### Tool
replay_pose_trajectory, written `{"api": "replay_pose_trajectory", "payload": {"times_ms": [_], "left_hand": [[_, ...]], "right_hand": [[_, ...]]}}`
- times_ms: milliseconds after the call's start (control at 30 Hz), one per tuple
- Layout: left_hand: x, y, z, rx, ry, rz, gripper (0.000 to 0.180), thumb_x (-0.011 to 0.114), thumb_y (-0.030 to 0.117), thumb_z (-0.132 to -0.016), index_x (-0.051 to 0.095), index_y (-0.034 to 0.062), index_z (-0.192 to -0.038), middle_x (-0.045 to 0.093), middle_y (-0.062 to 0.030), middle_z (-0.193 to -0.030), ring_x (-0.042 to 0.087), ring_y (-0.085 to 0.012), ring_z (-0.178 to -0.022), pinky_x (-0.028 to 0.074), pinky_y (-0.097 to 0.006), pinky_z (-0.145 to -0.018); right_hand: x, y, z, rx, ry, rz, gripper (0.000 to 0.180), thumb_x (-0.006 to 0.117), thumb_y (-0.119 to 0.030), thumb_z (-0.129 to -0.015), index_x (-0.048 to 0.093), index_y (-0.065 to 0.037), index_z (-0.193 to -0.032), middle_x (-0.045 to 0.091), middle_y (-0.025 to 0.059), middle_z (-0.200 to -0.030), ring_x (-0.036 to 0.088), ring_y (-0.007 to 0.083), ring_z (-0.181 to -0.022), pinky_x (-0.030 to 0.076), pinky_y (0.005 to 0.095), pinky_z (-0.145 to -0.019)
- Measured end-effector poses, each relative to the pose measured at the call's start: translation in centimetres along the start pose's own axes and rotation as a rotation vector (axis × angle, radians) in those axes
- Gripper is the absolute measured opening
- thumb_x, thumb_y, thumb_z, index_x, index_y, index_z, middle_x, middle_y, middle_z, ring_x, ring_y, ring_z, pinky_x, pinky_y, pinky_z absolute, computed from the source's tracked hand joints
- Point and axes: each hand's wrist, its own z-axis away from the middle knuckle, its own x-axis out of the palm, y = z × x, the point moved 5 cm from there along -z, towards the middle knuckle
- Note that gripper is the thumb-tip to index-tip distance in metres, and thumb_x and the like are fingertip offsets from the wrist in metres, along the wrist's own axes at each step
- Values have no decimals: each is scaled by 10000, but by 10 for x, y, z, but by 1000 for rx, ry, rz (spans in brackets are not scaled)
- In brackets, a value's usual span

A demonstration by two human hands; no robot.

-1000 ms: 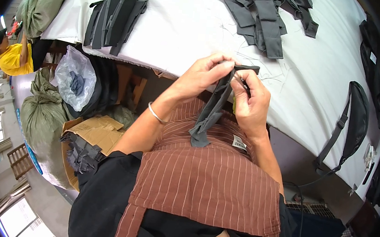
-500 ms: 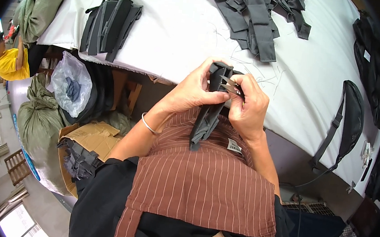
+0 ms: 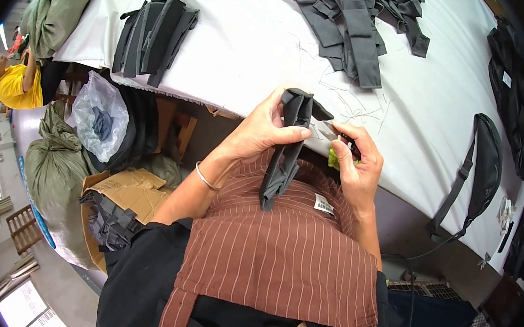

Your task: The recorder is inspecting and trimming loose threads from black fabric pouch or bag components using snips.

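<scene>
Held upright above my lap, a dark grey folded fabric strip [image 3: 294, 113] is pinched in my left hand [image 3: 254, 131], thumb across its front. A loose end of the cloth sticks out to the right at its top. My right hand [image 3: 362, 167] is closed around small thread snips [image 3: 329, 131]; their metal blades point toward the strip, a little apart from it. A bright yellow-green bit shows under my right fingers; I cannot tell whether it belongs to the snips. The white-covered table [image 3: 241, 54] lies just beyond both hands.
On the table are a neat stack of grey strips [image 3: 149, 39], a loose heap [image 3: 353, 33], cut threads and a black waist bag [image 3: 484, 166]. At left stand a cardboard box [image 3: 130, 190] of cloth, a clear plastic bag [image 3: 99, 119] and sacks [image 3: 58, 150]. A person in yellow [image 3: 17, 86] is farther off.
My right hand has moved right and slightly down, drawing the snips away from the strip. My left hand keeps its hold, and the loose cloth end now stands out to the right.
</scene>
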Motion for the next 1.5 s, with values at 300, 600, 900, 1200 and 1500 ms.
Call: {"api": "replay_pose_trajectory", "payload": {"times_ms": [300, 600, 900, 1200, 1500], "left_hand": [[8, -10, 2, -88, -98, 187, 615, 740, 15, -769, 442, 41, -1306, 520, -20, -1059, 515, -94, -944, 470, -237, -816], [8, -9, 5, -92, -113, 171, 623, 734, 13, -768, 444, 41, -1319, 550, -39, -1055, 538, -103, -947, 482, -241, -806], [11, -9, 4, 28, 22, -133, 762, 779, 102, -730, 291, 6, -1308, 563, -138, -1090, 565, -159, -989, 510, -282, -820], [19, 3, 12, 84, 189, -356, 654, 761, 123, -736, 315, -7, -1197, 581, -192, -1076, 614, -188, -929, 542, -294, -731], [37, -3, 13, 144, -122, -453, 569, 692, 63, -698, 427, -1, -1198, 553, -134, -1046, 576, -188, -957, 490, -311, -851]], "right_hand": [[12, -1, -2, -110, -1, 81, 170, 701, -21, -769, 690, -64, -933, 615, 50, -725, 539, 189, -652, 426, 297, -610], [5, 10, 0, 20, 47, -48, 174, 712, -49, -808, 675, -37, -978, 644, 45, -815, 568, 130, -711, 452, 253, -645], [-1, -6, -12, 33, 92, -82, 186, 718, -76, -816, 663, -34, -989, 654, 38, -855, 569, 123, -712, 461, 247, -653], [-6, -27, -18, -100, 57, 248, 225, 735, -118, -777, 671, -64, -986, 667, 50, -831, 615, 192, -688, 486, 294, -632], [0, -15, -42, 82, 19, 48, 290, 631, 0, -821, 636, -89, -1096, 490, 1, -644, 465, 78, -587, 389, 234, -541]]}}
